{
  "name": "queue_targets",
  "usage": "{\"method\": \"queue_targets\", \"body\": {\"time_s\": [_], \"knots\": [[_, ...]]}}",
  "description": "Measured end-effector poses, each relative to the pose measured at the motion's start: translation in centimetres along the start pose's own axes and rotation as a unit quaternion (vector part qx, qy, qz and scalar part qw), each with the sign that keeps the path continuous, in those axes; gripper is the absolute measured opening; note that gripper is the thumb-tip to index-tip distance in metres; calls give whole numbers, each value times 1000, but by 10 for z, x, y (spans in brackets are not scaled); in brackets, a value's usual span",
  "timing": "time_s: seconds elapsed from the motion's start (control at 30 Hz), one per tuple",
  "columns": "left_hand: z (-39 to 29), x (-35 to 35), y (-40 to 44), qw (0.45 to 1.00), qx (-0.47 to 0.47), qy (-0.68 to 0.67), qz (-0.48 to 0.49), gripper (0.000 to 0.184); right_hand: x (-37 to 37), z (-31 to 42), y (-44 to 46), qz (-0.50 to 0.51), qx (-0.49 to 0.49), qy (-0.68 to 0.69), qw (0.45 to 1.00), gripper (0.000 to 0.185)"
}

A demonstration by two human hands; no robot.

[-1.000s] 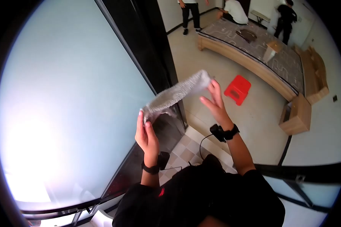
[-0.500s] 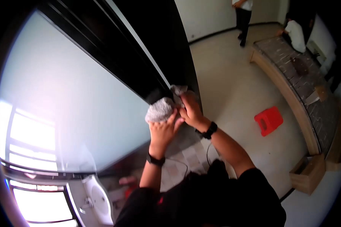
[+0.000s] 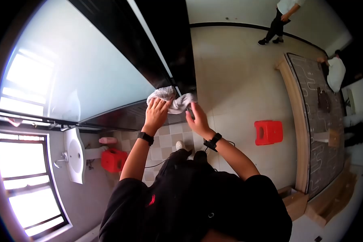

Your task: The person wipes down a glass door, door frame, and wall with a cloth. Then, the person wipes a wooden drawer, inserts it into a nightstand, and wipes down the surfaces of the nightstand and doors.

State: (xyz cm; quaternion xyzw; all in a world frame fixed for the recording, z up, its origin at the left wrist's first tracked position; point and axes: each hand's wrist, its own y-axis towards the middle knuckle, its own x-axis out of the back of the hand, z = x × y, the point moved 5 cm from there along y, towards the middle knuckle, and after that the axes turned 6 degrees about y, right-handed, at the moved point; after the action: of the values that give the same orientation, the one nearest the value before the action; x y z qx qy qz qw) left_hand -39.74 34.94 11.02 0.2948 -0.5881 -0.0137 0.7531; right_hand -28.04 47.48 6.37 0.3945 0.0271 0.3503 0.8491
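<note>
Viewed remotely through the head camera, the largest item I record is the pale glass panel (image 3: 92, 72) on the far left, bounded on its right by a black frame (image 3: 175, 36). The bed (image 3: 299, 113) stands along the right side, well apart from the work; a red stool (image 3: 273, 132) is on the floor between the two, and a white sink (image 3: 74, 171) is on the near left. The cloth (image 3: 176, 106), grey-white and bunched, is at the right edge of the panel, against or just in front of the frame; exact contact I cannot confirm. I find the left hand (image 3: 155, 116) grasping the cloth's left bulk, fingers laid across it. The right hand (image 3: 199, 121) is at the trailing right end, thumb and forefinger parted; whether they pinch the fabric I cannot tell. In my judgement the cloth is light, soft and limp, with no fragility of note, and its textured face should give good purchase; dampness cannot be established. It would take no push along its length, and a loose end would sag. I would rate the thick left bunch as the sound hold for pressure, and the thin right end as suited only to a fingertip pinch.
</note>
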Motion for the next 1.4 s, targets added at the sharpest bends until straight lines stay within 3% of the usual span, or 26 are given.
{"method": "queue_targets", "body": {"time_s": [0.17,0.23,0.3,0.43,0.53,0.63,0.67,0.7,0.83,0.97,1.03,1.2,1.3,1.37,1.4], "knots": [[-43,16,5,973,130,-174,-78,53,22,-8,19,-67,-20,-22,997,41],[-49,41,22,965,92,-210,-131,55,30,2,47,-110,23,-30,993,39],[-43,48,39,970,46,-206,-124,57,42,13,83,-97,70,-28,992,34],[-38,60,77,924,171,-302,-162,57,58,39,157,-105,140,-43,984,32],[-50,53,97,911,179,-297,-224,62,52,55,201,-13,207,-10,978,39],[-50,37,94,917,191,-291,-195,63,22,25,201,90,147,-16,985,59],[-52,31,92,920,185,-259,-228,66,16,23,194,76,143,-13,987,61],[-52,22,87,920,202,-287,-175,65,10,15,187,39,168,-34,984,59],[-59,-8,68,923,203,-303,-125,64,-11,-26,141,44,16,10,999,53],[-65,-73,24,899,253,-354,41,75,-36,-92,56,111,-80,-75,988,66],[-71,-106,2,909,247,-318,106,77,-37,-113,18,159,-128,-86,975,66],[-76,-70,-9,897,192,-396,40,75,-3,-87,5,204,-151,-8,967,61],[-59,-16,15,930,145,-334,-54,73,16,-55,55,190,-55,-28,980,63],[-51,16,39,938,117,-303,-119,73,31,-16,103,108,101,-44,988,52],[-50,31,52,934,100,-298,-167,70,39,8,135,100,117,-46,987,43]]}}
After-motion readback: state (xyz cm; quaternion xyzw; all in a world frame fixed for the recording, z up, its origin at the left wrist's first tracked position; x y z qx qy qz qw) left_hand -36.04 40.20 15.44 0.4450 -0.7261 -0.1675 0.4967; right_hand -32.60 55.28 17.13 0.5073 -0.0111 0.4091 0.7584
